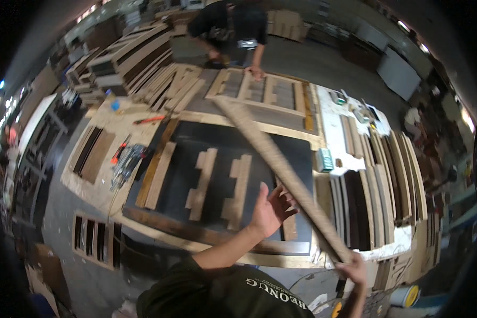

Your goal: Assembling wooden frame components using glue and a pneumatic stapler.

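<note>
A long wooden strip (281, 167), smeared by motion, slants over the black work panel (188, 140). Its near end is in my right hand (353, 267), fingers wrapped round it. Beside the strip's middle, my left hand (270, 209) is open, thumb up and fingers apart; whether the fingertips touch the wood I cannot tell. On the panel lie two notched wooden pieces (202, 183) (239, 191) and a straight strip (160, 175) to their left. Another wooden piece (290, 227) is partly hidden behind my left hand and the held strip.
Across the table a co-worker's hand (255, 72) rests on a wooden frame (257, 103). Power tools (128, 163) lie at the left. Stacked strips (376, 199) fill the right side, near a small green-and-white box (325, 160). More boards (135, 58) are piled at the far left.
</note>
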The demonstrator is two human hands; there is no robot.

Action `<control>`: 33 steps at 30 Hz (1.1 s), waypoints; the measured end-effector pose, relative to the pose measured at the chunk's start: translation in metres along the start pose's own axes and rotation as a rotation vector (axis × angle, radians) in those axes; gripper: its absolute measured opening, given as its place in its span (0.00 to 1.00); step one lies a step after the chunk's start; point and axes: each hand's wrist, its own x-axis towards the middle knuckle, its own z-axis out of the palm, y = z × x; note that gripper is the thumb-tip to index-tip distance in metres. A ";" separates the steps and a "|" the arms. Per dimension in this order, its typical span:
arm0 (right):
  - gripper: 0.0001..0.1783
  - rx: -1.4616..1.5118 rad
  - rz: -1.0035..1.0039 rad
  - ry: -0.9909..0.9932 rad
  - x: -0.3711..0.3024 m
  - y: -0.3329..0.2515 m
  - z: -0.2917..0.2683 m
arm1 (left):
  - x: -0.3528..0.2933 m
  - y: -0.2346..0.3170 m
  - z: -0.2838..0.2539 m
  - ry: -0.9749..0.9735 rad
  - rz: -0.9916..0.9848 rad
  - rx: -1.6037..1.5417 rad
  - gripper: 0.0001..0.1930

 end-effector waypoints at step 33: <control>0.26 -1.050 -0.573 0.022 0.072 0.052 0.215 | -0.243 0.288 -0.052 -0.129 -0.042 2.662 0.24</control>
